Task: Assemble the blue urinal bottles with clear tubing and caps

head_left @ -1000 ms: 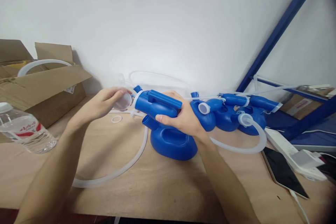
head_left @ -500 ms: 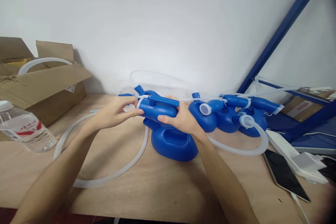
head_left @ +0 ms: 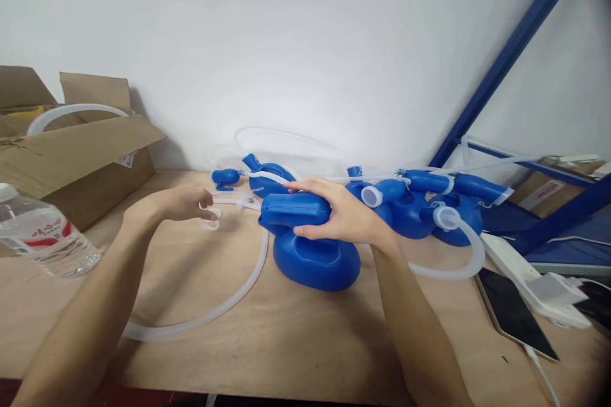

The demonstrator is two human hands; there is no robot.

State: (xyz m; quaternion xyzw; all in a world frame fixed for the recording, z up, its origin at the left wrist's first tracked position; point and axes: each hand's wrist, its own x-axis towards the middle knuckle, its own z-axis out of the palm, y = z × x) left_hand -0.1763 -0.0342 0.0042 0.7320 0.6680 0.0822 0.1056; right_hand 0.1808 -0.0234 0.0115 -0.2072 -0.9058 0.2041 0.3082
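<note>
Our left hand (head_left: pixel 174 202) has come off the blue handled part (head_left: pixel 293 208), so only our right hand's (head_left: pixel 346 213) fingers grip it, mid-frame above a blue jug (head_left: pixel 315 262). Left of centre, the left fingers curl at a white ring (head_left: pixel 209 226) on the desk (head_left: pixel 286 343); we cannot tell whether they pinch it. Far left, a carton (head_left: pixel 81 159) holds pale hose (head_left: pixel 79 109); a bottle (head_left: pixel 45 238) holds clear liquid.

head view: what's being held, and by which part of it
The right hand holds the blue piece above the front jug, by its right end. Whether the left hand holds the white ring cannot be told.
</note>
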